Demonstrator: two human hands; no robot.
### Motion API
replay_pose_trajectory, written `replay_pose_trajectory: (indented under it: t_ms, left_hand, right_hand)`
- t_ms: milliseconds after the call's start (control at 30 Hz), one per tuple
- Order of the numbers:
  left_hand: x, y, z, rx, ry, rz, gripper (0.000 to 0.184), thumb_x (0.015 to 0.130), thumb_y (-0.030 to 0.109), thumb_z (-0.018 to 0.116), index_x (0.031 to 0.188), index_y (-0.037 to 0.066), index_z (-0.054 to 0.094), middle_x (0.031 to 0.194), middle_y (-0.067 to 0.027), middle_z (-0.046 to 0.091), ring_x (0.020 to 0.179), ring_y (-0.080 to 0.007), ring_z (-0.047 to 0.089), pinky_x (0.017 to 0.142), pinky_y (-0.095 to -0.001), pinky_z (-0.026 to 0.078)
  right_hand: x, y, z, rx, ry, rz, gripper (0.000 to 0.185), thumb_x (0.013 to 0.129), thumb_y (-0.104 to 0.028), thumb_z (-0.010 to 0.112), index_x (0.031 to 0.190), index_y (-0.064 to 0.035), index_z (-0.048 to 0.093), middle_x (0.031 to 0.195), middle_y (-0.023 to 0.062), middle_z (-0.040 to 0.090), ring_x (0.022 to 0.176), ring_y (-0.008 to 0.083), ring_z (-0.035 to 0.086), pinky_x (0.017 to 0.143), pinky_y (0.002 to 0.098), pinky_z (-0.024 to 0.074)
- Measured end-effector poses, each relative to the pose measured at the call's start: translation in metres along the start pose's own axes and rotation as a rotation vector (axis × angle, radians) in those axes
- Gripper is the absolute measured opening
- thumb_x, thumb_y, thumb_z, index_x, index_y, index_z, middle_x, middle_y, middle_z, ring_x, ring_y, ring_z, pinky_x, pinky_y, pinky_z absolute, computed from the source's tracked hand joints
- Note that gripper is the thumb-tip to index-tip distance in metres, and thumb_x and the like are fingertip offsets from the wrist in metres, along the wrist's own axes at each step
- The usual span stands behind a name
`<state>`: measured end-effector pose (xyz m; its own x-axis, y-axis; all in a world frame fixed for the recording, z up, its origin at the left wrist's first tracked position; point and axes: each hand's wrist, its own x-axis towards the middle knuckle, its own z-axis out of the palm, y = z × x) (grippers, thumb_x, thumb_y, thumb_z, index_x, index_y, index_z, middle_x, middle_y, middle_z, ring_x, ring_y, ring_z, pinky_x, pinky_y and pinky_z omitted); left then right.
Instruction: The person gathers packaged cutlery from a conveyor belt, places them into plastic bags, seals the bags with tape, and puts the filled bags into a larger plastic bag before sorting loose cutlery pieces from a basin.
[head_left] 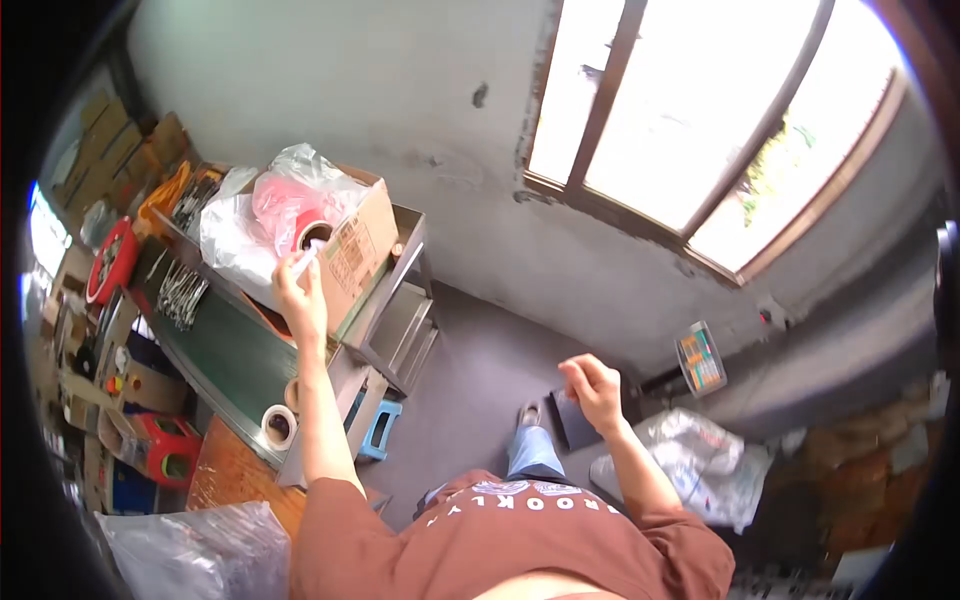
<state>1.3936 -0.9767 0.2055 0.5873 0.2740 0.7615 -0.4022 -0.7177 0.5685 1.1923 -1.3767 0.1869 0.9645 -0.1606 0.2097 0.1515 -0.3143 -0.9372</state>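
Note:
My left hand reaches up to an open cardboard box on the bench. Its fingers pinch a small white piece, too blurred to name. Close behind the fingertips lies a roll with a dark core, wrapped in pink plastic. Clear plastic bags spill over the box's left side. Out to the right, my right hand hangs above the floor with its fingers curled in, and nothing shows in it.
A green-topped bench carries metal rods and a tape roll. A blue stool stands below it. To the right are a scale with a keypad display and white plastic bags. A window is in the wall.

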Motion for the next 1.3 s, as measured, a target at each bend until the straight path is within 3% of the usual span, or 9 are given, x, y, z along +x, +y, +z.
replay_pose_trajectory:
  t_ms: [100, 200, 367, 400, 567, 633, 700, 900, 1300]
  left_hand:
    - [0.040, -0.077, 0.047, 0.657, 0.047, -0.152, 0.064, 0.085, 0.044, 0.063, 0.128, 0.003, 0.041, 0.134, -0.0282, 0.037, 0.124, -0.0452, 0.037, 0.101, -0.0520, 0.033]
    - [0.058, -0.133, 0.078, 1.137, 0.052, -0.607, 0.077, 0.084, 0.059, 0.052, 0.135, 0.004, 0.035, 0.138, -0.0265, 0.033, 0.127, -0.0440, 0.033, 0.099, -0.0541, 0.034]
    - [0.074, -0.148, 0.102, 1.161, 0.057, -0.982, 0.074, 0.086, 0.058, 0.049, 0.135, 0.004, 0.035, 0.140, -0.0196, 0.036, 0.122, -0.0404, 0.042, 0.094, -0.0538, 0.038]
    - [0.070, -0.148, 0.103, 1.148, 0.079, -0.993, 0.073, 0.086, 0.057, 0.050, 0.135, 0.004, 0.035, 0.140, -0.0179, 0.037, 0.120, -0.0394, 0.044, 0.093, -0.0533, 0.039]
    - [0.057, -0.155, 0.100, 1.211, 0.126, -0.836, 0.059, 0.084, 0.030, 0.059, 0.133, 0.004, 0.039, 0.134, -0.0160, 0.045, 0.116, -0.0366, 0.048, 0.093, -0.0472, 0.041]
    - [0.076, -0.147, 0.113, 1.151, 0.190, -0.873, 0.057, 0.079, 0.013, 0.061, 0.132, 0.004, 0.040, 0.131, -0.0175, 0.048, 0.115, -0.0372, 0.049, 0.094, -0.0441, 0.040]
    - [0.071, -0.146, 0.117, 1.116, 0.203, -0.875, 0.057, 0.079, 0.011, 0.060, 0.132, 0.004, 0.040, 0.131, -0.0181, 0.048, 0.116, -0.0381, 0.048, 0.095, -0.0437, 0.039]
    - [0.079, -0.149, 0.109, 1.016, 0.315, -0.889, 0.056, 0.080, 0.000, 0.050, 0.135, 0.000, 0.037, 0.135, -0.0217, 0.044, 0.124, -0.0356, 0.043, 0.103, -0.0399, 0.033]
    - [0.102, -0.158, 0.117, 1.232, 0.267, -1.375, 0.050, 0.085, 0.011, 0.048, 0.135, 0.009, 0.042, 0.131, -0.0173, 0.048, 0.119, -0.0347, 0.048, 0.097, -0.0409, 0.041]
  right_hand:
    - [0.092, 0.141, -0.024, -0.247, -0.313, 0.323, 0.028, 0.089, -0.031, 0.062, 0.093, -0.0032, 0.065, 0.067, 0.0057, 0.064, 0.059, 0.0118, 0.061, 0.057, 0.0277, 0.0482]
    - [0.164, 0.318, -0.054, -0.442, -0.829, 0.607, 0.054, 0.084, -0.051, 0.062, 0.108, -0.0029, 0.065, 0.096, 0.0169, 0.068, 0.094, 0.0233, 0.064, 0.081, 0.0370, 0.0497]
    - [0.337, 0.335, 0.003, 0.049, -1.010, 1.414, 0.079, 0.084, -0.066, 0.049, 0.128, -0.0009, 0.052, 0.131, 0.0154, 0.053, 0.121, 0.0257, 0.048, 0.104, 0.0379, 0.0349]
    - [0.388, 0.261, 0.030, -0.410, -1.210, 1.096, 0.087, 0.082, -0.071, 0.046, 0.134, -0.0012, 0.047, 0.135, 0.0151, 0.048, 0.126, 0.0262, 0.043, 0.107, 0.0393, 0.0316]
    - [0.552, 0.353, 0.092, -0.278, -1.385, 1.233, 0.098, 0.075, -0.077, 0.050, 0.138, -0.0026, 0.040, 0.144, 0.0196, 0.036, 0.136, 0.0307, 0.029, 0.111, 0.0408, 0.0221]
    - [0.615, 0.331, 0.129, -0.377, -1.567, 0.492, 0.093, 0.078, -0.071, 0.054, 0.136, 0.0004, 0.042, 0.138, 0.0168, 0.044, 0.131, 0.0248, 0.037, 0.109, 0.0365, 0.0265]
    - [0.666, 0.180, 0.197, -0.522, -1.712, 0.567, 0.078, 0.081, -0.060, 0.059, 0.132, -0.0017, 0.048, 0.132, 0.0146, 0.052, 0.124, 0.0246, 0.045, 0.105, 0.0364, 0.0311]
    - [0.714, 0.141, 0.380, -0.810, -2.200, 0.051, 0.070, 0.076, -0.058, 0.066, 0.116, -0.0012, 0.062, 0.112, 0.0158, 0.063, 0.106, 0.0272, 0.058, 0.092, 0.0330, 0.0440]
    - [0.769, 0.091, 0.695, -1.402, -3.014, -0.535, 0.094, 0.069, -0.069, 0.065, 0.119, 0.0099, 0.055, 0.115, 0.0227, 0.060, 0.107, 0.0329, 0.058, 0.093, 0.0385, 0.0459]
